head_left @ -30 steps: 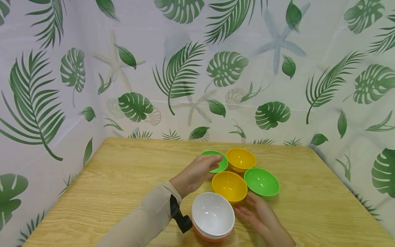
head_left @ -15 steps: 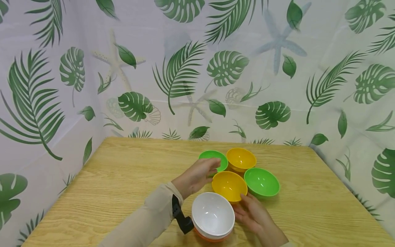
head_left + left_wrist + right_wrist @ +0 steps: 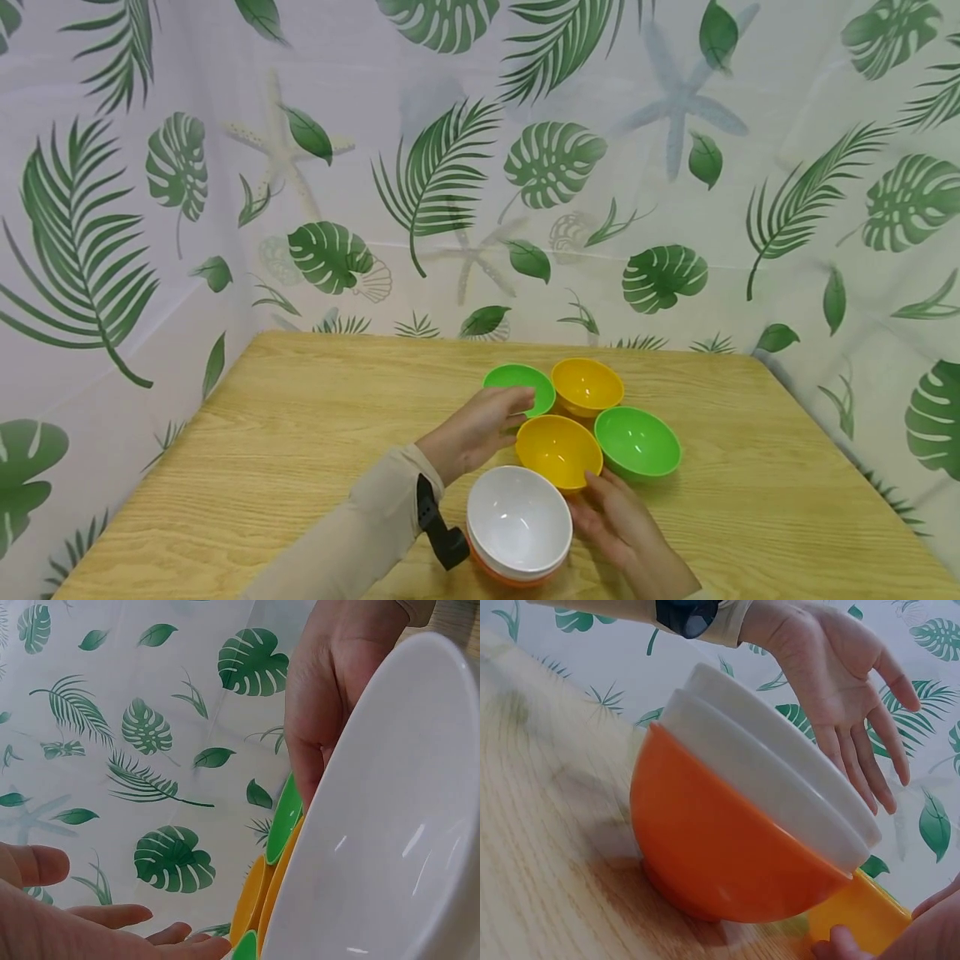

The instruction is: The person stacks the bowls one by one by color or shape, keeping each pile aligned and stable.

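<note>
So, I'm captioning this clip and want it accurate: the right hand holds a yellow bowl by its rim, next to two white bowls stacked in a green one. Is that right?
Almost: the bottom bowl of the stack is orange, not green, as the right wrist view shows. The right hand does hold a yellow bowl by its rim, next to the two white bowls.

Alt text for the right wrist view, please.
Two white bowls nested in an orange bowl fill the middle, above a wood-grain table. Behind them hangs the left hand, fingers extended; at lower right, part of the right hand is at a yellow bowl.
</note>
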Tool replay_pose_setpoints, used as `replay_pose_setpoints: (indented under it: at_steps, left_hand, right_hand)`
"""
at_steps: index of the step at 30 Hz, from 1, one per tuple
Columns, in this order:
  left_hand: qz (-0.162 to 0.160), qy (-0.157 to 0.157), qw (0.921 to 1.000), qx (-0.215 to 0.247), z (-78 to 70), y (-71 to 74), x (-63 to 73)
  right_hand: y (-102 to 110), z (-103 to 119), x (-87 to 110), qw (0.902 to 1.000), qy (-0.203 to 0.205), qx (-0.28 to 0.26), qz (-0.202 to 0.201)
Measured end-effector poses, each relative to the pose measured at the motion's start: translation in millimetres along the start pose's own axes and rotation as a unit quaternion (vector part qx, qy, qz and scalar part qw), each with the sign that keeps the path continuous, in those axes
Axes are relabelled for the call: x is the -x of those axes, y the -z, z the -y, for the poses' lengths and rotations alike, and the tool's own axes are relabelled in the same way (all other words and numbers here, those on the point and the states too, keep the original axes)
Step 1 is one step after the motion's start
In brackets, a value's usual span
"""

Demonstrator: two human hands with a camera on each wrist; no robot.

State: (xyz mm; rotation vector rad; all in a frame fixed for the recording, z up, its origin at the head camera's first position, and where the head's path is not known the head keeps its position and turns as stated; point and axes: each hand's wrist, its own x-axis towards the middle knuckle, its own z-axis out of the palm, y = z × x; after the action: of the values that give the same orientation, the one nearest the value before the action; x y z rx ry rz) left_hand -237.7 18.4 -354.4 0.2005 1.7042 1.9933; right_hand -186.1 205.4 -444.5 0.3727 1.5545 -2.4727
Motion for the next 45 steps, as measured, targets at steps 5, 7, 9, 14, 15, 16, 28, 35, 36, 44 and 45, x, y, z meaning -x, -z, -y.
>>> replay_pose_setpoints:
  at_steps: [5, 7, 9, 14, 15, 16, 28, 35, 36, 44, 45]
  left_hand:
    - [-0.002, -0.001, 1.0000, 0.000, -0.3, 0.3, 0.6]
    - [-0.004, 0.002, 1.0000, 0.001, -0.3, 0.4, 0.6]
    - [-0.006, 0.001, 1.0000, 0.001, -0.1, 0.6, 0.2]
    - [-0.029, -0.008, 0.9995, -0.005, 0.3, 1.6, -1.3]
    - [-0.034, -0.009, 0.9993, -0.007, 0.5, 2.0, -1.6]
    - [-0.040, -0.010, 0.9991, -0.007, 0.8, 2.2, -2.0]
    - [-0.047, -0.036, 0.9982, 0.002, 7.0, 6.5, -1.8]
    - [-0.052, -0.036, 0.9979, 0.015, 7.9, 7.1, -1.5]
    - [-0.052, -0.036, 0.9979, 0.019, 7.9, 6.9, -1.5]
    - [-0.038, -0.029, 0.9975, 0.053, 10.7, 4.0, -1.0]
    - [-0.036, -0.028, 0.9974, 0.056, 11.2, 3.7, -0.9]
  right_hand:
    - [0, 1, 0.5, 1.0000, 0.001, -0.009, 0.000]
    - [0, 2, 1.5, 0.9999, 0.001, -0.011, -0.001]
    - [-1, 3, 2.0, 0.9999, 0.002, -0.013, 0.000]
    - [-2, 6, 3.3, 0.9999, 0.010, -0.007, -0.002]
    - [-2, 7, 3.8, 0.9999, 0.011, -0.005, 0.000]
    - [-3, 7, 4.4, 0.9999, 0.013, -0.002, -0.002]
    - [-9, 23, 15.6, 0.9997, 0.024, -0.011, -0.003]
    - [-11, 39, 23.1, 0.9984, 0.030, -0.042, 0.024]
    - [-12, 41, 24.4, 0.9982, 0.031, -0.043, 0.028]
    - [-14, 46, 30.8, 0.9971, 0.025, -0.053, 0.049]
    - [-15, 46, 31.3, 0.9968, 0.025, -0.056, 0.052]
